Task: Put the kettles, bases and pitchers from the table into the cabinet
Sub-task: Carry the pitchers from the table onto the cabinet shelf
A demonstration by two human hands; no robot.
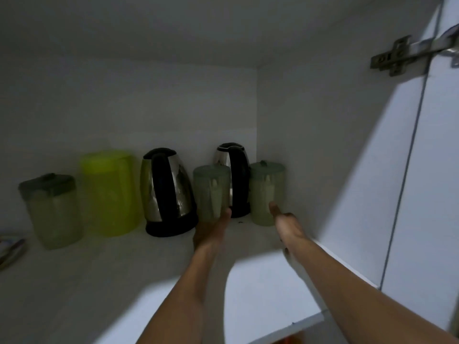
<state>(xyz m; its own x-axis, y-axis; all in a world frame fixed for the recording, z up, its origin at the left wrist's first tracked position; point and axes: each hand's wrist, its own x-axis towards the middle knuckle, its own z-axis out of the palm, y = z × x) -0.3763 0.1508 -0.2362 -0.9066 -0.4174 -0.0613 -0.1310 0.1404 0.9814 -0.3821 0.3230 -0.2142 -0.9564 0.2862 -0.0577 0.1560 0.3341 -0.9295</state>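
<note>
On the cabinet shelf [124,264] stand two steel-and-black kettles on their bases, one in the middle [166,192] and one at the back right [233,180]. A pale green pitcher [211,189] stands between them, and my left hand [211,232] is closed round its foot. A second pale green pitcher [267,192] is in the right corner. My right hand [285,227] is just in front of it, thumb touching its lower wall, without a grip. A yellow-green pitcher [109,192] and another pale pitcher [53,212] stand to the left.
The cabinet's right wall [310,145] is close beside the right pitcher. The open door [434,170] with its metal hinge [397,57] is at the right. Some flat items [10,249] lie at the shelf's left edge. Bare shelf lies in front of the kettles.
</note>
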